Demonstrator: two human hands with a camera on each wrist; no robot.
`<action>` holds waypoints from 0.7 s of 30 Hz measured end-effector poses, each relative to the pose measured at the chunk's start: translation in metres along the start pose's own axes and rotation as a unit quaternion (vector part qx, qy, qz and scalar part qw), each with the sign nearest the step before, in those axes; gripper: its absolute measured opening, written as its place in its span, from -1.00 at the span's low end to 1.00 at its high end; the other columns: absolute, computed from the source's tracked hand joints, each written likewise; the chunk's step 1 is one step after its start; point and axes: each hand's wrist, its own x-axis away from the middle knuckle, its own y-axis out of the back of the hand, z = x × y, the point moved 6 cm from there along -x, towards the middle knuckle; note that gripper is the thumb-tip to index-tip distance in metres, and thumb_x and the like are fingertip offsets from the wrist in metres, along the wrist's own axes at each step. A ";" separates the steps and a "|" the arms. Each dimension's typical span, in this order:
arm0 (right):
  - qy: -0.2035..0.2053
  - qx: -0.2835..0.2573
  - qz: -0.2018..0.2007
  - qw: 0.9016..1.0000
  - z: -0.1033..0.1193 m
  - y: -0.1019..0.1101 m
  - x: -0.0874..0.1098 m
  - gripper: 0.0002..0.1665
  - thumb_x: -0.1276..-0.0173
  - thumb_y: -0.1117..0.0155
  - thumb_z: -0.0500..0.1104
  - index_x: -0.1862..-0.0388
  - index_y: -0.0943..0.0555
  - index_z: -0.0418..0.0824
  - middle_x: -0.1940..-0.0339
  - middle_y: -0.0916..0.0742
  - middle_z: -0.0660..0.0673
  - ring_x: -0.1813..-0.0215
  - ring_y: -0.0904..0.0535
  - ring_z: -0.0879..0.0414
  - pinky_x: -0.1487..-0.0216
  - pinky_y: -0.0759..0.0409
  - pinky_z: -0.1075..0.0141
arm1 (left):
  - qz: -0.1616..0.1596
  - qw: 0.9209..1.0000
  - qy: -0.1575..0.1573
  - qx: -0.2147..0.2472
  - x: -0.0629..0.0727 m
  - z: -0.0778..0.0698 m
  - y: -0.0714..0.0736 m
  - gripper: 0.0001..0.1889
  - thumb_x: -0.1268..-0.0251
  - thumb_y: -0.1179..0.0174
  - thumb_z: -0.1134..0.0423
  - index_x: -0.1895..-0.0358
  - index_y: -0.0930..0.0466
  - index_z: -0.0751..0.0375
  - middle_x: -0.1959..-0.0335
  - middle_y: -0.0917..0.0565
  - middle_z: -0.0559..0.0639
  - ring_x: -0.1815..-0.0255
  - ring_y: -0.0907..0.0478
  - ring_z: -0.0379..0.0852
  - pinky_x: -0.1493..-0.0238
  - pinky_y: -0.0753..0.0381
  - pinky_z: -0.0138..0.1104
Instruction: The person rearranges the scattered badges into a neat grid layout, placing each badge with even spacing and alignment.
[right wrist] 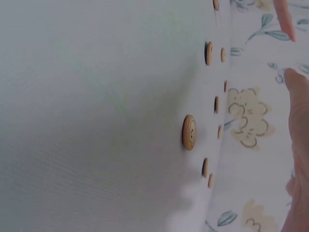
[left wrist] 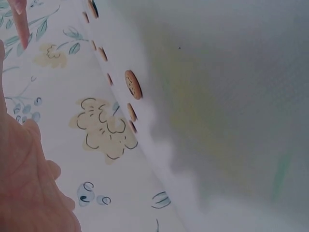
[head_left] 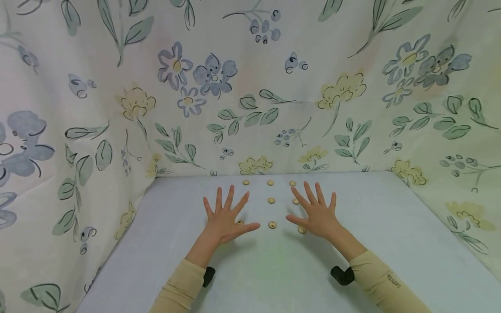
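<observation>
Several round wooden buttons lie in rows on the white table (head_left: pixel 270 278). My left hand (head_left: pixel 224 221) hovers over the left column, its fingers spread wide, holding nothing. A near-left button (head_left: pixel 240 222) shows partly behind it. Opposite, my right hand (head_left: pixel 320 217) hangs palm down with splayed fingers over the right column, also holding nothing. Its thumb partly covers the near-right button (head_left: pixel 302 230). Between the hands, the middle column stays in sight, with its near button (head_left: pixel 272 224) and centre button (head_left: pixel 271 200). In the right wrist view, one button (right wrist: pixel 191 133) shows holes and a carved face.
A cloth with flowers and leaves (head_left: pixel 250 108) hangs behind the table and along both sides. Black devices (head_left: pixel 342 275) are worn under both wrists, below beige sleeves (head_left: pixel 381 278). Shadows of the hands fall on the tabletop.
</observation>
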 end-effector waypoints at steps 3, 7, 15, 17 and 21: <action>0.001 -0.003 -0.001 1.000 0.001 0.001 0.001 0.09 -0.19 -0.07 0.54 -0.59 -0.02 0.14 -0.61 0.06 -0.19 -0.55 0.45 -0.19 -0.23 0.53 -0.42 | 0.003 1.000 0.000 -0.004 0.001 0.000 -0.003 0.02 0.05 0.20 -0.70 -0.53 0.21 -0.44 -0.58 0.36 0.00 -0.49 0.67 0.19 -0.21 0.66 0.34; 0.004 0.000 -0.003 1.000 0.002 0.000 0.001 0.09 -0.19 -0.07 0.54 -0.59 -0.01 0.15 -0.60 0.04 -0.20 -0.56 0.42 -0.20 -0.24 0.53 -0.41 | 0.002 1.000 -0.002 -0.003 0.002 0.000 -0.003 0.02 0.05 0.22 -0.70 -0.53 0.19 -0.43 -0.59 0.33 0.00 -0.50 0.64 0.20 -0.21 0.64 0.34; 0.006 -0.007 0.000 1.000 0.003 -0.005 0.004 0.10 -0.18 -0.05 0.55 -0.59 0.02 0.17 -0.60 0.02 -0.21 -0.56 0.39 -0.21 -0.25 0.51 -0.41 | 0.007 1.000 -0.002 -0.001 0.008 0.000 -0.005 0.03 0.04 0.23 -0.71 -0.54 0.16 -0.40 -0.59 0.28 0.03 -0.53 0.52 0.25 -0.23 0.58 0.36; 0.006 -0.014 -0.002 1.000 0.003 -0.006 0.007 0.10 -0.19 -0.07 0.54 -0.60 0.01 0.17 -0.60 0.01 -0.21 -0.56 0.38 -0.21 -0.25 0.50 -0.41 | 0.011 1.000 -0.001 0.007 0.010 -0.002 -0.005 0.04 0.04 0.21 -0.70 -0.55 0.13 -0.36 -0.59 0.24 0.05 -0.53 0.46 0.27 -0.24 0.58 0.35; 0.004 -0.024 -0.007 1.000 0.004 -0.008 0.013 0.09 -0.20 -0.07 0.53 -0.59 -0.01 0.13 -0.60 0.01 -0.22 -0.56 0.35 -0.23 -0.25 0.47 -0.42 | 0.026 0.999 0.003 0.027 0.019 -0.004 -0.006 0.05 0.02 0.18 -0.68 -0.56 0.05 -0.26 -0.58 0.14 0.10 -0.54 0.32 0.29 -0.26 0.55 0.35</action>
